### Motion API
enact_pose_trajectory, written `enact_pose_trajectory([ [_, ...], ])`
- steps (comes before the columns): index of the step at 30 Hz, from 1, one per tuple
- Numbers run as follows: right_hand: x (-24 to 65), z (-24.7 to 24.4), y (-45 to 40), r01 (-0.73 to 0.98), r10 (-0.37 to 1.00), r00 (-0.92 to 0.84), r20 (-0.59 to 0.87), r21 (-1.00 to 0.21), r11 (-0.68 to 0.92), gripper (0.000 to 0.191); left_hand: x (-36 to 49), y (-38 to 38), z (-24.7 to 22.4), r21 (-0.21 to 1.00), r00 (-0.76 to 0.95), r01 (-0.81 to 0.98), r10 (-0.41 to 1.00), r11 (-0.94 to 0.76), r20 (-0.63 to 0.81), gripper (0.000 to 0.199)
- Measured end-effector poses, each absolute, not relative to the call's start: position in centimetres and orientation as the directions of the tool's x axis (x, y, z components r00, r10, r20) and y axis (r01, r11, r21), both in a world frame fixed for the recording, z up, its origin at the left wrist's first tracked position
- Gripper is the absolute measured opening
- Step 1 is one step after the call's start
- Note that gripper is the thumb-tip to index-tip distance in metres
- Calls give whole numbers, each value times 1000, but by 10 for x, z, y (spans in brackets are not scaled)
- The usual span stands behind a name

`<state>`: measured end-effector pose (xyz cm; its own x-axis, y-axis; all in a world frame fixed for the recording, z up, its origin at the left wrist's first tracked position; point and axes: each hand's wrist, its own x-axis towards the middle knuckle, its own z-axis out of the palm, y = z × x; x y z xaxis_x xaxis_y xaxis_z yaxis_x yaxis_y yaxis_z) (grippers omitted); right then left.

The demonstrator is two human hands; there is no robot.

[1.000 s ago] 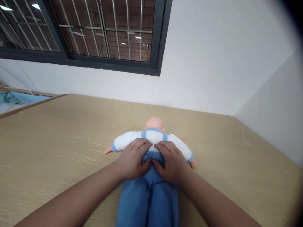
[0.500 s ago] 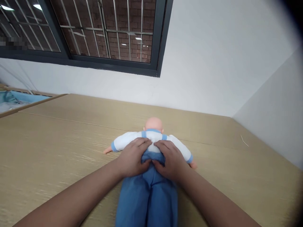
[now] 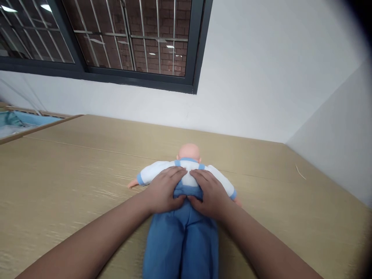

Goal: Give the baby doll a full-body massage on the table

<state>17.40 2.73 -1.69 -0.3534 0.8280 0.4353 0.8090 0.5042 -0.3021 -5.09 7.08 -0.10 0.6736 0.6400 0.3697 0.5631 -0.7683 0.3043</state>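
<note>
Operator: State the condition of each hand.

Technician: The left hand (image 3: 165, 190) is spread wide, palm down, thumb apart from the fingers. The right hand (image 3: 211, 193) mirrors it. Both rest on the back of the doll (image 3: 188, 151), thumb tips near each other at the waist.

Operator: State the doll's position.

Technician: It lies on the counter (image 3: 87, 166), back upward, face hidden, arms angled outward. The white shirt (image 3: 157, 170) and blue trousers (image 3: 171, 244) are on it.

Operator: What is complete, and what remains?

Technician: Placement of the doll and contact by both hands are complete, in my judgement. The view gives no basis for counting further steps.

Operator: Identify containers and contents.

Technician: One, beyond the counter's left end: an open container (image 3: 46, 127) with a wood-coloured rim. Inside are a light-blue lining (image 3: 36, 119), teal fabric (image 3: 11, 117) and pale, translucent material (image 3: 8, 130). The pale material's identity cannot be determined.
</note>
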Motion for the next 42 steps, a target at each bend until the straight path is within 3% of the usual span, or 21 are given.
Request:
enact_pose_trajectory([
  [5,173,-18,26,812,811,-377,447,-262,521,81,-52,72,-4,238,687,544,590,-805,425,78],
  [12,177,-20,31,809,827,-379,416,-285,514,82,-49,76,0,300,693,536,614,-789,378,85],
  [22,178,-22,35,825,813,-395,428,-223,519,92,-52,80,-2,269,725,525,589,-808,356,83],
  [29,181,-18,41,821,841,-385,381,-274,501,82,-49,85,4,330,714,544,632,-771,301,82],
  [35,184,-20,41,822,832,-383,402,-262,505,84,-54,85,-4,312,719,515,600,-799,350,81],
  [38,185,-22,38,805,799,-373,472,-264,532,81,-60,85,-11,330,694,467,571,-820,438,72],
  [42,184,-19,33,797,764,-293,575,-294,527,59,-66,85,-10,384,571,468,604,-796,557,39],
])
